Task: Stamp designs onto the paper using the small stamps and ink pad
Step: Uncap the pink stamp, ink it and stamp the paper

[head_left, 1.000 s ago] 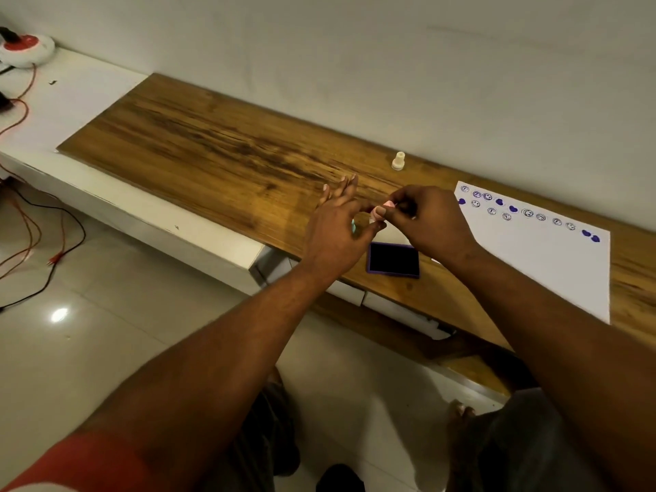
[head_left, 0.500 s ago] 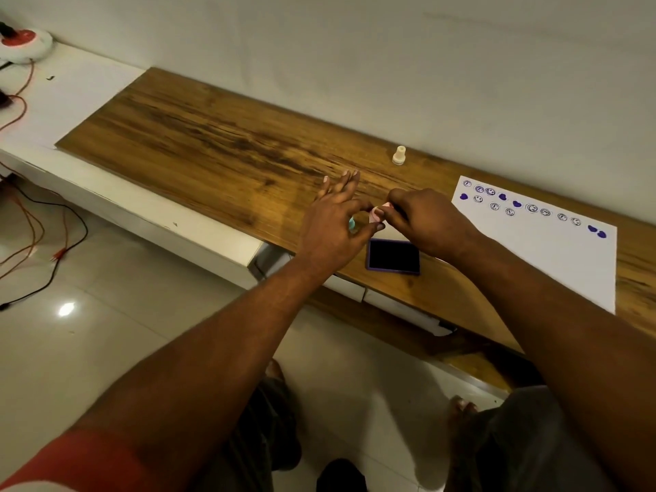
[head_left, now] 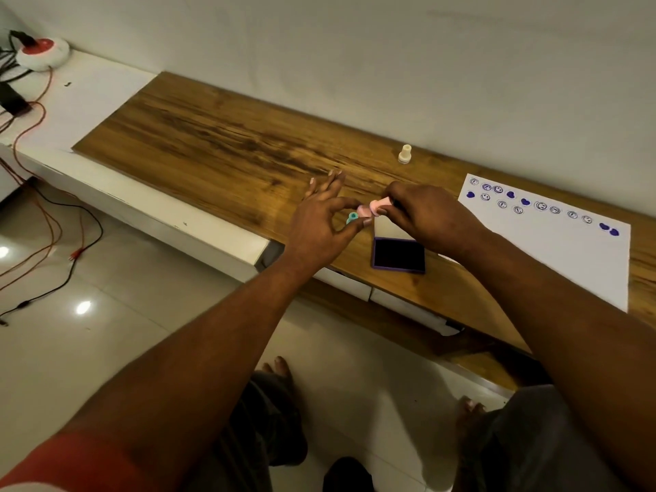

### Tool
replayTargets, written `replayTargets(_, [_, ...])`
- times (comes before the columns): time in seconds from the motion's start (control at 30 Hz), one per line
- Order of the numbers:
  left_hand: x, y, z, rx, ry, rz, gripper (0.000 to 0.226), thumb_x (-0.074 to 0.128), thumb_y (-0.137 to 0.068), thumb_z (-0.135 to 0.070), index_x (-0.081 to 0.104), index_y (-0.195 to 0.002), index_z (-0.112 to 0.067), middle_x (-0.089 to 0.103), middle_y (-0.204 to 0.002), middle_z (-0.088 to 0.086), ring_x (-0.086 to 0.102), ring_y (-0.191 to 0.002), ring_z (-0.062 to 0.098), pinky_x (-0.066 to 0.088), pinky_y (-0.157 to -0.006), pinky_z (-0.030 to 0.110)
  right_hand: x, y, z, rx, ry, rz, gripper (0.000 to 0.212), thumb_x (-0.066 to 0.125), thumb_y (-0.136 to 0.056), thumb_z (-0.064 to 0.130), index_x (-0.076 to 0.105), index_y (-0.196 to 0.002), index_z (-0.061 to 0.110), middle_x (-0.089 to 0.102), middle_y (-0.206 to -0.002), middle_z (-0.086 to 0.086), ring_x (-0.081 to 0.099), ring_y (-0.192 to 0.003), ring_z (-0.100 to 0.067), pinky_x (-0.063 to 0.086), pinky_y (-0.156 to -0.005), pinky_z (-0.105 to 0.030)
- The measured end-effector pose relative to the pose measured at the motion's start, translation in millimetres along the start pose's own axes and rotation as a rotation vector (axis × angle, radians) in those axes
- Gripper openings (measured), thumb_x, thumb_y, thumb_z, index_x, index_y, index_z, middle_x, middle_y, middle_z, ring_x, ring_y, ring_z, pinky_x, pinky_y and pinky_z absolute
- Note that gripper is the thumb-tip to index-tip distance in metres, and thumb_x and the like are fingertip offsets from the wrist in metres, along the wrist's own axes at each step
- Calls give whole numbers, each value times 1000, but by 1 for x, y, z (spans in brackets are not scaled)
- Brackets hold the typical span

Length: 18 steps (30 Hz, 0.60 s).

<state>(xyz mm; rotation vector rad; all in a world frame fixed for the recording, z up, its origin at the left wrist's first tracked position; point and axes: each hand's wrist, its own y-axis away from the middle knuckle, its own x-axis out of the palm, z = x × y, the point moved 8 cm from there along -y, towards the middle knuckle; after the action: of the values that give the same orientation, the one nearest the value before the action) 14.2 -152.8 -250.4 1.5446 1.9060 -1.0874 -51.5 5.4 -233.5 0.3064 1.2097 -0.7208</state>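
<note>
Both hands meet just above the open ink pad. The right hand (head_left: 422,214) pinches a small pink plastic stamp (head_left: 377,207) at its body. The left hand (head_left: 319,225) closes thumb and index on the pink end piece (head_left: 364,210), probably a cap being pulled off or pushed on; which one cannot be told. The left hand's other fingers fan out clear, likely to keep off the inked face. A small teal plastic stamp (head_left: 352,218) shows just under the left fingertips; lying on the wood or held, unclear.

The purple-cased rectangular ink pad (head_left: 399,255) lies flat near the table's front edge, dark matte pad exposed, pale lid (head_left: 388,228) folded back behind it, so inking is within easy reach.

The white paper sheet (head_left: 568,261) lies flat to the right, a row of blue smiley rings and solid hearts along its far edge, most of it blank.

A cream plastic stamp (head_left: 405,154) stands upright near the wall, well apart. The wood-grain tabletop (head_left: 213,143) is smooth with streaky brown grain.
</note>
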Motion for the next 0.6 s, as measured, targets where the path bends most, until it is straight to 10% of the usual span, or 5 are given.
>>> replayTargets(0.33, [9,32,69,-308,-62,88,40,73,-89,-57,75,-121,-34,36,-166,6,23,-158,22,17,-129,47,-8,8,-6,37,11,-14,37,43,-105,48,59,-106,15,65,-82,-3,51,-65,-14,27,-52,-26])
replayTargets(0.6, [35,29,63,-234,-68,129,41,74,-87,-58,75,-121,-37,38,-165,8,25,-156,17,11,-127,39,-4,11,-16,62,18,8,38,43,-105,50,59,-106,16,62,-80,1,51,-64,-10,28,-52,-27])
